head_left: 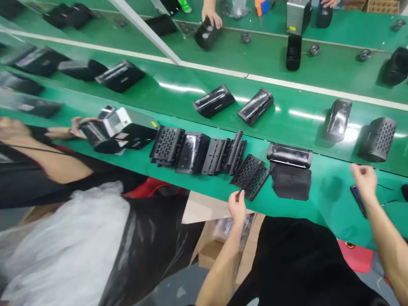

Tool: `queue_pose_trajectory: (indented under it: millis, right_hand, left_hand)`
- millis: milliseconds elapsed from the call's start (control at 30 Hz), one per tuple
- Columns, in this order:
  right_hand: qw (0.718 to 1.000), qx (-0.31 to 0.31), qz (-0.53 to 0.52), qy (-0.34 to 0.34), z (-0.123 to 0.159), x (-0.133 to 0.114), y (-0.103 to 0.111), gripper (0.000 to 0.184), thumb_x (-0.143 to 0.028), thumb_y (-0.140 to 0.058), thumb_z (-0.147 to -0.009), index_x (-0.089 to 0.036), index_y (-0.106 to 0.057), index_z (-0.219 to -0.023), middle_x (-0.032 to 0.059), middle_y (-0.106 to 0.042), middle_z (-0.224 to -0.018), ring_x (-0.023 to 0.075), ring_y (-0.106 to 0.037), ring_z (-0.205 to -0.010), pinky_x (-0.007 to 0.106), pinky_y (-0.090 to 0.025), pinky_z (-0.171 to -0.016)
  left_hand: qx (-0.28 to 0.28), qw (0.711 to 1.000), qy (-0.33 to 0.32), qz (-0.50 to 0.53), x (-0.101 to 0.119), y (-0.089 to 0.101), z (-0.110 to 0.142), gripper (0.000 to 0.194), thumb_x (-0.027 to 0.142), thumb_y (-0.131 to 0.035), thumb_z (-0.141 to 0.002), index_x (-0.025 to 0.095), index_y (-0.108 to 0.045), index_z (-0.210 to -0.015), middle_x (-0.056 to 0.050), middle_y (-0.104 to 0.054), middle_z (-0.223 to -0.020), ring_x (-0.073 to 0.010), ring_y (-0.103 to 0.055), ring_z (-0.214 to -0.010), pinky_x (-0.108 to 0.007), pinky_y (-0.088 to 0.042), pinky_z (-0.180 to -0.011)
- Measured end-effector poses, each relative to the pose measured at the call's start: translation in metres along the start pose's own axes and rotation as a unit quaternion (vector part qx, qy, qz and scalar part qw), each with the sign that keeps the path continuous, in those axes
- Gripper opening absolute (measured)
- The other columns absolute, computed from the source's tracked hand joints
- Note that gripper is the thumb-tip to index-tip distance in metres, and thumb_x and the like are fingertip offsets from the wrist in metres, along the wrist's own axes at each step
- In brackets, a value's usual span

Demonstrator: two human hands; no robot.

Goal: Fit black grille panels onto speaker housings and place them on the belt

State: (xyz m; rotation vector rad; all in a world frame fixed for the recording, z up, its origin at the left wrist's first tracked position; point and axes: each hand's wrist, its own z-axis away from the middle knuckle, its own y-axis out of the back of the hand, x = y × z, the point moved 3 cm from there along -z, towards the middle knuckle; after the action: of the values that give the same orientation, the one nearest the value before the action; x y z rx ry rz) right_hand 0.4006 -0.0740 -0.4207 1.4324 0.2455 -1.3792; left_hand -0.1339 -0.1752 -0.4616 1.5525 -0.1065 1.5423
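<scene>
The left hand (237, 207) rests at the near edge of the green table (331, 212), its fingers pinched on the near corner of a black grille (251, 175) that lies flat there, just right of a row of similar grilles (223, 155) leaning on each other. The right hand (364, 179) hovers over the table farther right, fingers loosely curled and holding nothing, near a dark phone (358, 199). Between the hands lies a black foam pad (291, 182), and touching its far edge a speaker body (289, 154) lies on its side. It seems the grille is being taken from the row; to do this well, the person should grip it by the edge only, lift it straight so it does not drag the neighbours, and keep the mesh unbent. At the far left, another person's hands (76, 127) hold a speaker. More speakers (255, 106) lie on the belt beyond.
</scene>
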Motion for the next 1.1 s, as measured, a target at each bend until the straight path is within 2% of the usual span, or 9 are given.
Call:
queue_pose_trajectory:
  millis: [67, 133, 200, 267, 367, 533, 733, 900, 1100]
  right_hand:
    - [0.997, -0.073, 0.034, 0.000, 0.055, 0.010, -0.038, 0.054, -0.072, -0.085, -0.066, -0.024, -0.064, -0.082, 0.0092, -0.069, -0.081, 0.0295, -0.066, -0.082, 0.047, -0.053, -0.084]
    - [0.979, -0.159, 0.127, -0.014, 0.101, 0.021, -0.077, 0.051, -0.071, -0.081, -0.072, -0.024, -0.065, -0.083, 0.0066, -0.072, -0.079, 0.0268, -0.067, -0.077, 0.040, -0.052, -0.077]
    - [0.962, -0.194, 0.194, 0.003, 0.128, 0.027, -0.103, 0.040, -0.064, -0.073, -0.084, -0.024, -0.066, -0.083, 0.0069, -0.074, -0.084, 0.0251, -0.068, -0.079, 0.035, -0.048, -0.073]
    - [0.955, -0.200, 0.219, 0.023, 0.137, 0.027, -0.111, 0.032, -0.055, -0.065, -0.092, -0.025, -0.068, -0.080, 0.0065, -0.074, -0.082, 0.0245, -0.068, -0.079, 0.033, -0.045, -0.072]
    - [0.954, -0.201, 0.218, 0.038, 0.133, 0.022, -0.099, 0.029, -0.049, -0.061, -0.092, -0.025, -0.068, -0.077, 0.0052, -0.069, -0.075, 0.0247, -0.065, -0.076, 0.035, -0.046, -0.073]
    - [0.961, -0.192, 0.155, 0.127, 0.128, -0.007, -0.060, 0.029, -0.052, -0.062, -0.084, -0.024, -0.062, -0.074, 0.0093, -0.073, -0.098, 0.0251, -0.066, -0.086, 0.040, -0.051, -0.087]
    - [0.954, -0.264, 0.066, 0.128, 0.140, -0.062, -0.036, 0.034, -0.054, -0.063, -0.090, -0.026, -0.050, -0.078, -0.0030, -0.055, -0.066, 0.0174, -0.050, -0.063, 0.031, -0.041, -0.065]
    - [0.933, -0.318, 0.042, 0.161, 0.158, -0.104, -0.026, 0.033, -0.057, -0.062, -0.098, -0.026, -0.054, -0.091, -0.0029, -0.057, -0.072, 0.0170, -0.051, -0.067, 0.029, -0.040, -0.065]
    - [0.924, -0.340, -0.017, 0.172, 0.163, -0.115, -0.029, 0.034, -0.058, -0.064, -0.099, -0.025, -0.054, -0.094, -0.0028, -0.059, -0.070, 0.0166, -0.055, -0.066, 0.028, -0.044, -0.063]
  left_hand:
    - [-0.010, 1.000, -0.017, 0.024, 0.003, 0.003, 0.000, 0.045, 0.065, -0.073, -0.082, 0.023, -0.062, -0.094, -0.006, -0.068, -0.094, -0.0264, -0.067, -0.102, -0.038, -0.053, -0.098]
    - [-0.018, 0.998, -0.027, 0.048, 0.006, 0.008, 0.001, 0.050, 0.069, -0.071, -0.082, 0.023, -0.061, -0.098, -0.007, -0.070, -0.096, -0.0255, -0.069, -0.096, -0.039, -0.056, -0.093]
    - [-0.025, 0.997, -0.032, 0.072, 0.012, 0.013, 0.003, 0.054, 0.073, -0.069, -0.082, 0.023, -0.057, -0.101, -0.007, -0.072, -0.097, -0.0243, -0.071, -0.089, -0.040, -0.058, -0.088]
    - [-0.033, 0.991, -0.029, 0.123, 0.020, 0.017, 0.004, 0.057, 0.075, -0.071, -0.081, 0.024, -0.054, -0.101, -0.007, -0.073, -0.098, -0.0237, -0.072, -0.085, -0.040, -0.060, -0.083]
    - [-0.051, 0.972, -0.008, 0.230, 0.034, 0.020, 0.007, 0.062, 0.073, -0.080, -0.075, 0.024, -0.054, -0.102, -0.006, -0.074, -0.097, -0.0224, -0.072, -0.083, -0.040, -0.062, -0.080]
    - [-0.120, 0.943, 0.063, 0.305, 0.039, 0.009, 0.019, 0.063, 0.069, -0.086, -0.073, 0.021, -0.065, -0.107, -0.007, -0.077, -0.101, -0.0229, -0.074, -0.089, -0.041, -0.063, -0.087]
    - [-0.194, 0.914, 0.157, 0.321, 0.023, -0.030, 0.045, 0.052, 0.059, -0.084, -0.077, 0.020, -0.069, -0.108, -0.010, -0.080, -0.107, -0.0248, -0.077, -0.091, -0.043, -0.065, -0.087]
    - [-0.243, 0.908, 0.154, 0.304, 0.020, -0.058, 0.064, 0.052, 0.063, -0.082, -0.077, 0.020, -0.068, -0.104, -0.012, -0.082, -0.102, -0.0276, -0.080, -0.090, -0.042, -0.066, -0.082]
    - [-0.298, 0.897, 0.143, 0.293, 0.022, -0.099, 0.074, 0.055, 0.066, -0.084, -0.074, 0.020, -0.070, -0.102, -0.013, -0.082, -0.104, -0.0321, -0.081, -0.093, -0.044, -0.068, -0.078]
